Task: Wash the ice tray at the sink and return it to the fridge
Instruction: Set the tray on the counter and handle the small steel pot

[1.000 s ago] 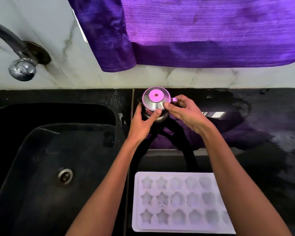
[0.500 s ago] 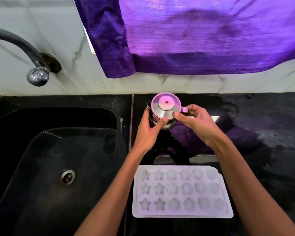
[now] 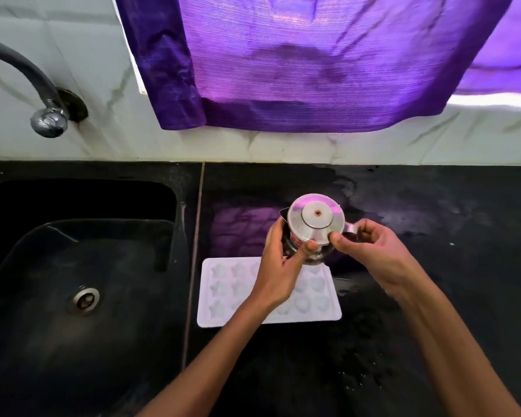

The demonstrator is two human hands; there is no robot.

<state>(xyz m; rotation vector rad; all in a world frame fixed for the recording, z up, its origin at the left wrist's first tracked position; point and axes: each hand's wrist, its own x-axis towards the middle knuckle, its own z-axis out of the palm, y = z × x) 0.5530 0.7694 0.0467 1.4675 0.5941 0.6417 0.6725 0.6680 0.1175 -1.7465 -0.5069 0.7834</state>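
Both hands hold a small steel jug above the counter, at 12 o'clock from the tray. The left hand curls round the jug's body, thumb on the lid rim; the right hand pinches the handle side, thumb against the lid. The tray lies flat on the counter just right of the sink, partly under the left wrist. It is not yet back at the fridge.

Risks, as I judge them: the counter looks wet at 1 o'clock, so the jug could slip if set down carelessly. If the lid pops loose, or the jug tips, its contents may spill past the moulds. A dropped jug would land on the tray.
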